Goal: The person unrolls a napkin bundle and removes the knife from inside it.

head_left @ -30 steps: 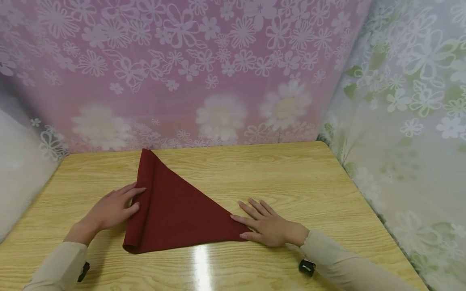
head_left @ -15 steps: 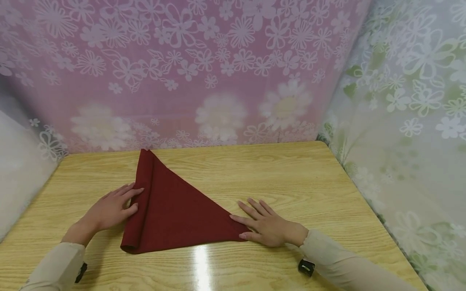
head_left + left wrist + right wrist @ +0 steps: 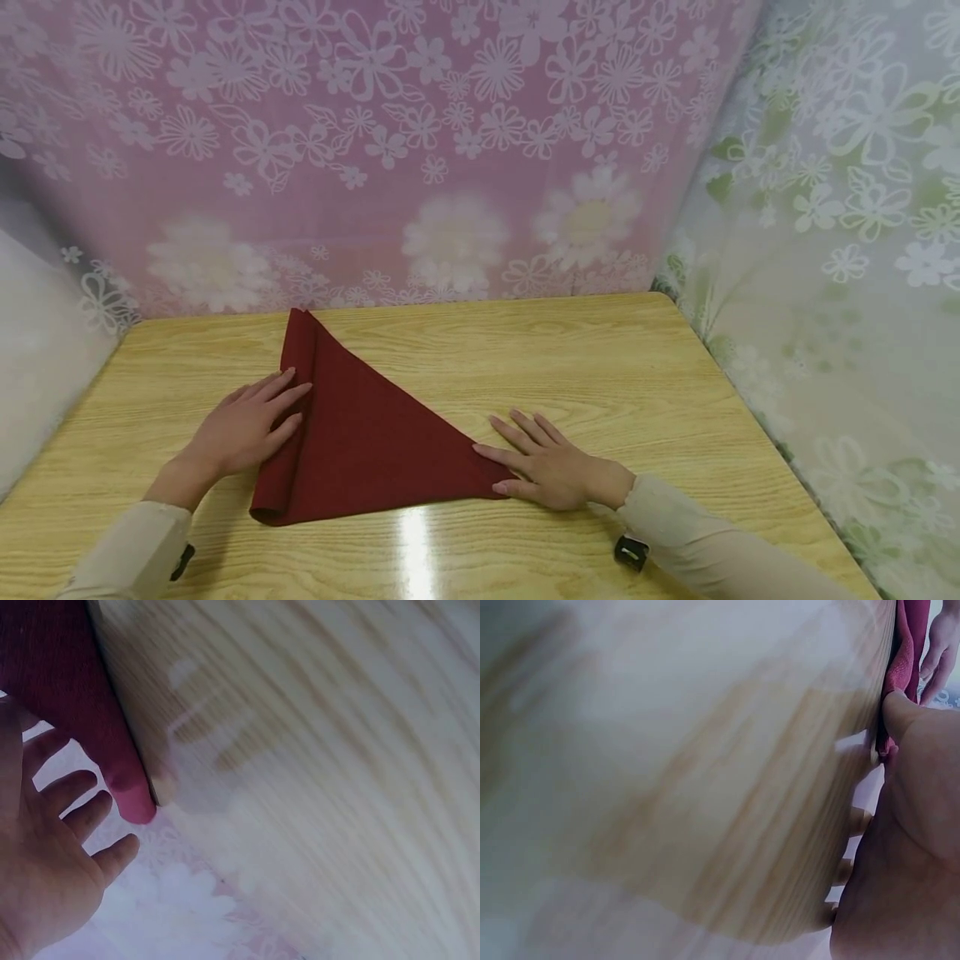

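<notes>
A dark red cloth [image 3: 382, 450] lies on the table in a triangle, its left side rolled into a loose tube. My left hand [image 3: 243, 425] rests over the middle of that rolled edge, fingers extended and spread a little. In the left wrist view its fingers stand apart beside the red roll [image 3: 67, 682]. My right hand [image 3: 551, 471] lies flat with spread fingers at the cloth's pointed right corner. Thumb and index finger press the corner, while the other fingers reach onto the wood. In the right wrist view the thumb touches the cloth's edge [image 3: 904, 664].
The wood-grain table [image 3: 585, 358] has rounded far corners and reflects a bright streak near the front. A pink flowered curtain [image 3: 337, 200] hangs behind it, and a pale flowered one [image 3: 840, 333] lines the right side. Dark wrist devices [image 3: 632, 552] sit under both sleeves.
My left hand has shifted right and farther onto the rolled edge, after a slight move left that took the roll along. My right hand has stayed on the corner.
</notes>
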`<state>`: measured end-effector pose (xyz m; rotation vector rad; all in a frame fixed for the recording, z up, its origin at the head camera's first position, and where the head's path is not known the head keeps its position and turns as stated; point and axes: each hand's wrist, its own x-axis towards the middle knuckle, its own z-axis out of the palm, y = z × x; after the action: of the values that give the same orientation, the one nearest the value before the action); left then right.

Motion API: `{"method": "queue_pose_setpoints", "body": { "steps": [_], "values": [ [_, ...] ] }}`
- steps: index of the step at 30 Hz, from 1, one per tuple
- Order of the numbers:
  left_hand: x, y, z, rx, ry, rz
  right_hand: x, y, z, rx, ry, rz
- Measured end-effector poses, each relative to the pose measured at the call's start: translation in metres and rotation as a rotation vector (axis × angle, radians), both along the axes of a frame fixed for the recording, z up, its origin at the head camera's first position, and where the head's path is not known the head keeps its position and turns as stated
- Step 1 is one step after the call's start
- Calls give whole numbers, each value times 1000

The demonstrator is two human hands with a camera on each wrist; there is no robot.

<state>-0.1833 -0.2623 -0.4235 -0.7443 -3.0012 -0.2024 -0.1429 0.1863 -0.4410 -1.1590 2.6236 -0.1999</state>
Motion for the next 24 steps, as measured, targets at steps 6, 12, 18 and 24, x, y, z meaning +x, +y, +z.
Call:
{"method": "queue_pose_setpoints", "body": {
  "steps": [6,12,18,24],
  "values": [
    [1,12,-4,-20,-3,-30,0,0,-1,-4,-5,1],
    [2,18,-6,-35,-16,-45,-1,-1,0,-4,-10,0],
    [2,17,-10,-41,-33,-39,-1,0,0,2,-19,-2],
    [3,14,-8,-10,-44,-46,-1,0,0,5,-17,-2]
  ]
}}
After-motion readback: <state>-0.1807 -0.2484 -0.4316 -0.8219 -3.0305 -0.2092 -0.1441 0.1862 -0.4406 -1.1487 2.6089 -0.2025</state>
